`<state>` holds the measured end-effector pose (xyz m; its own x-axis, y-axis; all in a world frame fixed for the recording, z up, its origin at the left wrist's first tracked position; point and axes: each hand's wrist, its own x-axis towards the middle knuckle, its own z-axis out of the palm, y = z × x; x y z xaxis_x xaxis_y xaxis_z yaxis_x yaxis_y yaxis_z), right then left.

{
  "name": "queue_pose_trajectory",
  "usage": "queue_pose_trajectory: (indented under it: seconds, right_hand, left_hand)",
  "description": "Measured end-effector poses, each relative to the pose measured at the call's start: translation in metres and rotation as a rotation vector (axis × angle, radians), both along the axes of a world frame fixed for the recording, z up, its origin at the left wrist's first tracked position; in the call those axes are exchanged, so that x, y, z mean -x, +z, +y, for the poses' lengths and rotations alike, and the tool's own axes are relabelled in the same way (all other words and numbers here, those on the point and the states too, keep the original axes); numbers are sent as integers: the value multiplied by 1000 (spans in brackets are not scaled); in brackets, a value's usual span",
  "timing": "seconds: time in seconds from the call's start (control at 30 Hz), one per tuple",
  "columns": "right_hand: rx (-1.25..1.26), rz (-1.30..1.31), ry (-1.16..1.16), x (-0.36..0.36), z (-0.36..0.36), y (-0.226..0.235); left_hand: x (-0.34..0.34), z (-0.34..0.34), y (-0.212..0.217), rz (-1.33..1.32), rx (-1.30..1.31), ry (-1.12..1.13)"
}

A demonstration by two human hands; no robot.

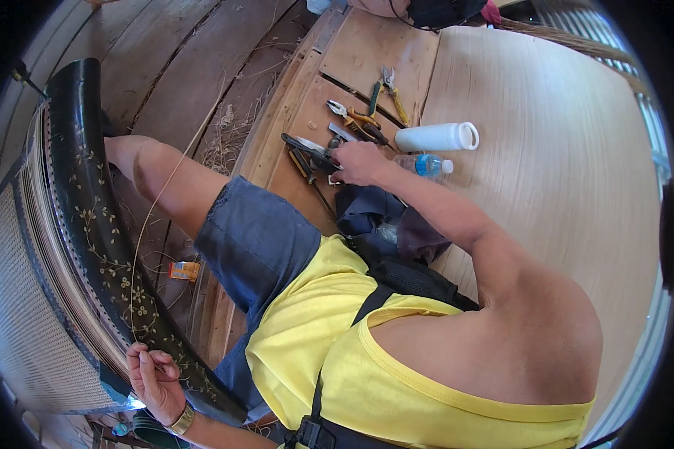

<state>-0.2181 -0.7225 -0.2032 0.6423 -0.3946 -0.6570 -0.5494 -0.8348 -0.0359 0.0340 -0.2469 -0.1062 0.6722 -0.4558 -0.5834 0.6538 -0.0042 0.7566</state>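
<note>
My left hand [153,378] pinches a thin pale strand [151,217] at the lower left, against the dark painted rim [97,224] of a large woven basket [15,299]. The strand runs up from my fingers across my bare knee. My right hand [358,162] reaches out to a cluster of hand tools on the wooden floor and rests on a dark-handled tool [307,150]. Whether the fingers grip it is unclear. Pliers with green and yellow handles [359,117] and a second pair [388,90] lie just beyond.
A white cylindrical container [438,137] lies on its side on a pale mat [547,150], with a small clear water bottle [425,165] beside it. Dark folded cloth [374,217] sits near my hip. A small orange object [185,270] lies on the floorboards under my leg.
</note>
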Motion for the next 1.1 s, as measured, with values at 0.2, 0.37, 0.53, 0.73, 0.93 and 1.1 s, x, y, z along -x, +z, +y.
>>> queue_pose_trajectory:
  seconds: [0.2,0.37,0.53,0.73,0.93,1.1]
  right_hand:
    - [-1,-125,-45,24,0,-22]
    - [-106,-303,-192,35,-16,-34]
    - [-185,-347,-350,32,-2,-30]
    - [-89,-410,-368,38,-2,-46]
    - [-136,-482,-452,46,1,-45]
    - [-1,-720,-349,5,31,31]
  left_hand:
    - [-1,4,0,2,53,-51]
    - [-1,4,-1,-13,65,-56]
    - [-2,3,0,-18,75,-72]
    - [13,-22,7,-18,-1,-84]
    - [44,-114,13,11,-11,-168]
    - [48,-178,-21,20,64,-317]
